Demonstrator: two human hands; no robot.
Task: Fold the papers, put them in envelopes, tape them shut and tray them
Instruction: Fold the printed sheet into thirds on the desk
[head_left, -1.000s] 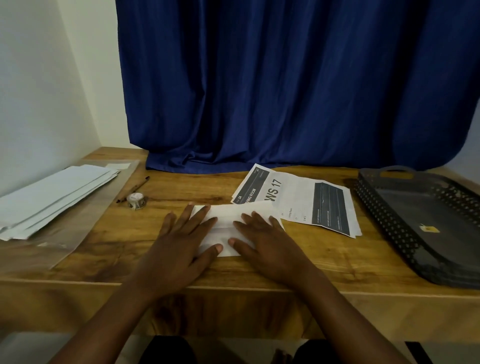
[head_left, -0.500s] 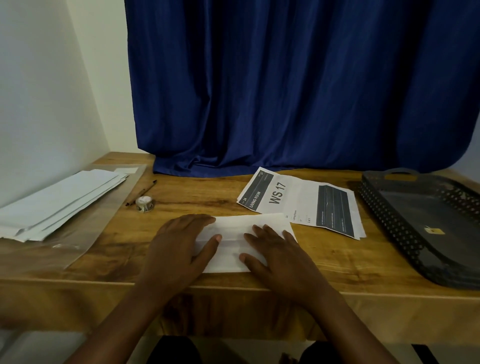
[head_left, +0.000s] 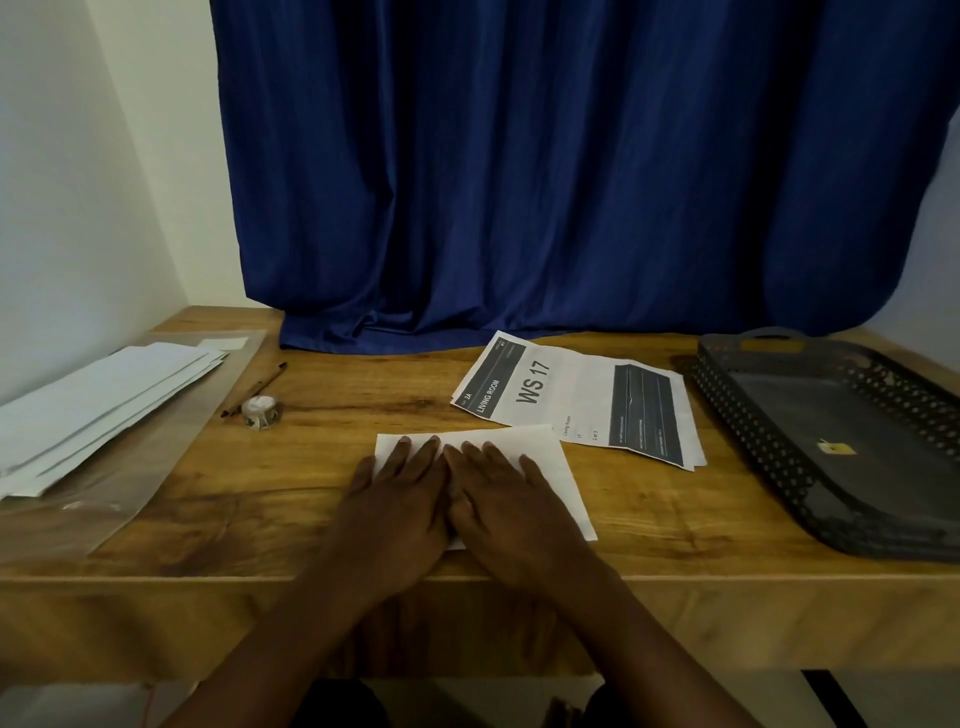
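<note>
A folded white paper (head_left: 550, 457) lies flat near the table's front edge. My left hand (head_left: 400, 499) and my right hand (head_left: 509, 499) press on it side by side, fingers straight and pointing away from me, covering its left half. Printed sheets (head_left: 582, 400) marked "WS 17" lie just behind it to the right. A stack of white envelopes (head_left: 98, 400) rests at the far left. A small roll of tape (head_left: 262, 411) sits between the envelopes and the folded paper. The dark perforated tray (head_left: 831, 431) stands at the right with nothing but a small yellow sticker inside.
A pen (head_left: 254, 387) lies beside the tape roll. A clear plastic sleeve (head_left: 104, 499) lies under the envelopes. A blue curtain (head_left: 545, 182) hangs behind the wooden table (head_left: 322, 467) and drapes onto its back edge. A white wall closes the left side.
Both hands have come together at the paper's left half, fingers stretched forward flat on it. The camera view has tilted up a little.
</note>
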